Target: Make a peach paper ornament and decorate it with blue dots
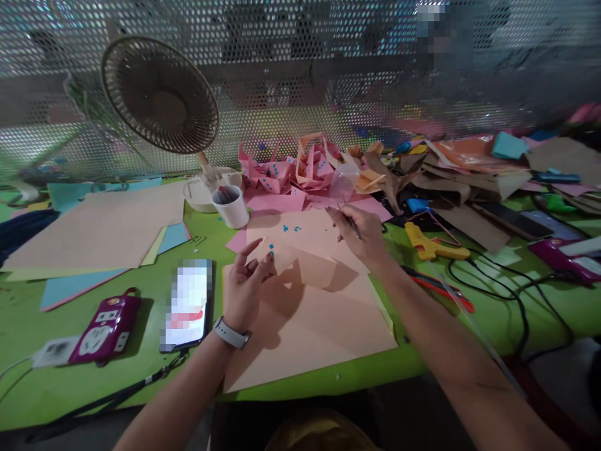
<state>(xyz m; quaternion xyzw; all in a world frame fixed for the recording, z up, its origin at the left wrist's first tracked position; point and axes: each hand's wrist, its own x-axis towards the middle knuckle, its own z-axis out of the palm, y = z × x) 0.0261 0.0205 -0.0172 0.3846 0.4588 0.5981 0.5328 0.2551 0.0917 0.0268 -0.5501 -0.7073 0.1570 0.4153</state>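
My left hand (248,282), with a pale watch strap at the wrist, pinches the left end of a folded peach paper piece (317,269). Small blue dots show on that end near the fingertips. The piece is raised over a large peach sheet (310,332) and casts a shadow on it. My right hand (359,232) is closed around a thin, dark, pen-like tool (352,227), beyond the folded piece and apart from it. Tiny blue bits (291,228) lie on the peach paper between and beyond the hands.
A white cup (231,208) stands before a fan (162,94). Left are a lit phone (188,304), a purple power strip (106,329) and stacked paper. Behind lie folded pink pieces (272,175). Right are a yellow glue gun (432,244), a red-black cutter (441,288), cables and brown paper.
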